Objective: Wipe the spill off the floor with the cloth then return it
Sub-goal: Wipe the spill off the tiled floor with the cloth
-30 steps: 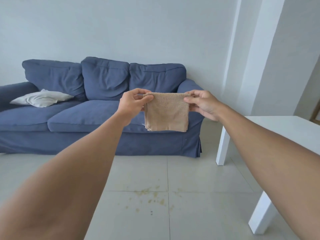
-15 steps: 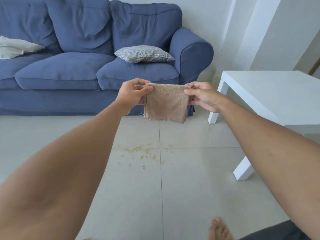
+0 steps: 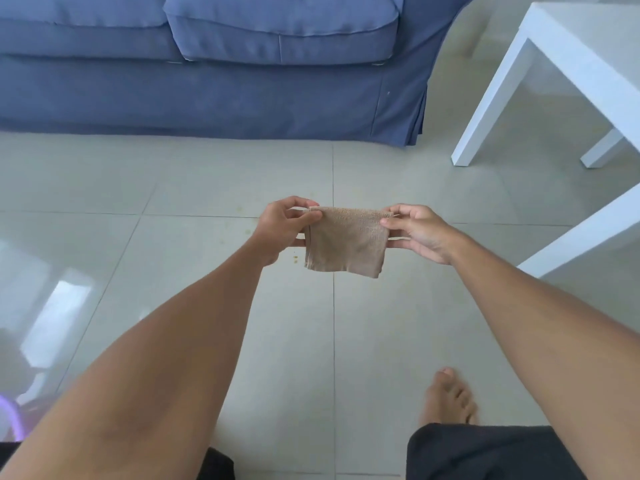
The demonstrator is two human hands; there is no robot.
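A small folded tan cloth (image 3: pixel 346 242) hangs in the air in front of me, held by its top corners. My left hand (image 3: pixel 282 228) pinches the left corner and my right hand (image 3: pixel 417 232) pinches the right one. The cloth hangs above the pale tiled floor (image 3: pixel 173 258). Most of the spill is hidden behind the cloth and my hands; only a few yellow-brown specks (image 3: pixel 295 260) show on the tile just left of the cloth.
A blue sofa (image 3: pixel 214 74) runs along the top of the view. A white low table (image 3: pixel 571 64) stands at the right with legs on the floor. My bare right foot (image 3: pixel 448 398) and dark shorts (image 3: pixel 485 452) are at the bottom.
The view has tilted down from the sofa and wall to the floor. Both hands, still holding the cloth, have come down over the spill, which now lies mostly behind the cloth.
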